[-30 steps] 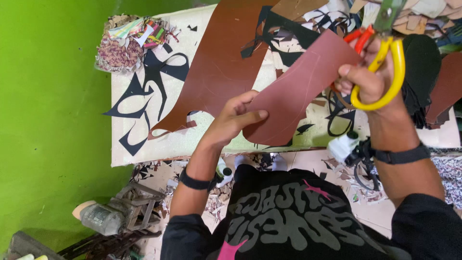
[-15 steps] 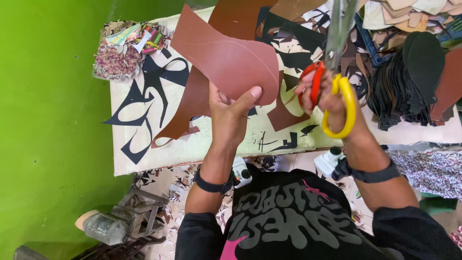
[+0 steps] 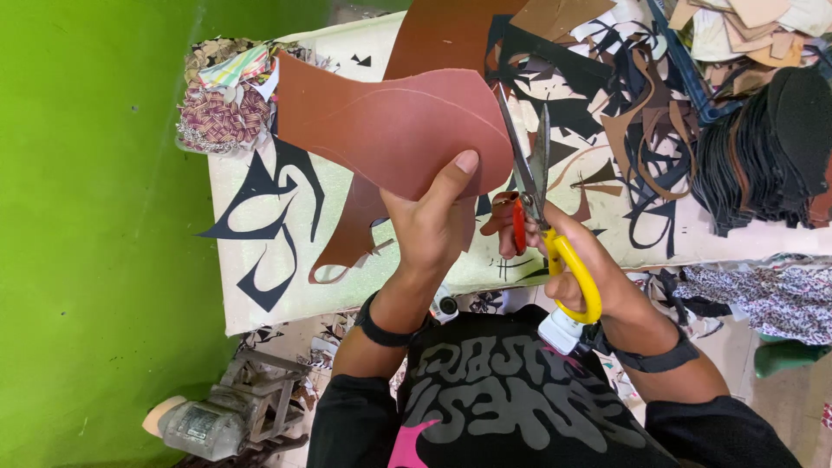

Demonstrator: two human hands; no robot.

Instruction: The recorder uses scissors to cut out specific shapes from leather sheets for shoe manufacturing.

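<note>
Overhead, my left hand (image 3: 431, 227) pinches a floppy-looking brown leather sheet (image 3: 390, 126) near its edge; my right hand (image 3: 576, 260) grips open yellow-handled scissors (image 3: 537, 204).

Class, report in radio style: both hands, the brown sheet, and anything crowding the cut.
Left hand grips brown leather piece. Right hand works yellow-handled scissors, blades open at its right edge. Black offcuts cluttering table beyond.

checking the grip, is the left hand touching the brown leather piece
Touching: the head view shows the left hand pinching the brown leather piece, thumb pressed on its face.
</note>
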